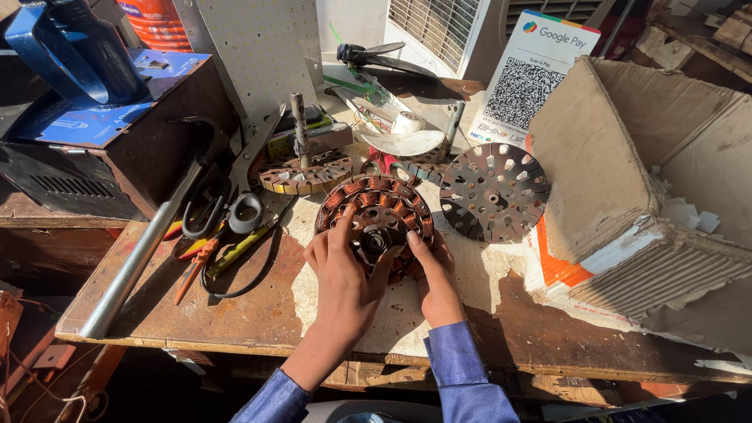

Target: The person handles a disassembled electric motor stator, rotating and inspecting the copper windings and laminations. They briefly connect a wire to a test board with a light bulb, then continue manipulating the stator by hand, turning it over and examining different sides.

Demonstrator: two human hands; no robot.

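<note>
A round motor stator wound with copper coils (376, 213) lies flat on the worn wooden bench (235, 313). My left hand (341, 270) rests on its left and near side, fingers spread over the coils and hub. On the stator's right near edge lies my right hand (435, 274), with the index finger on the winding. Both hands grip the stator from opposite sides. A dark slotted metal disc (493, 190) lies just to the right of it.
A torn cardboard box (627, 180) fills the right side. Large scissors (235, 192), a metal pipe (145, 251), screwdrivers (200, 262) and another rotor with a shaft (304, 168) lie to the left. A dark metal box (117, 133) stands at the far left.
</note>
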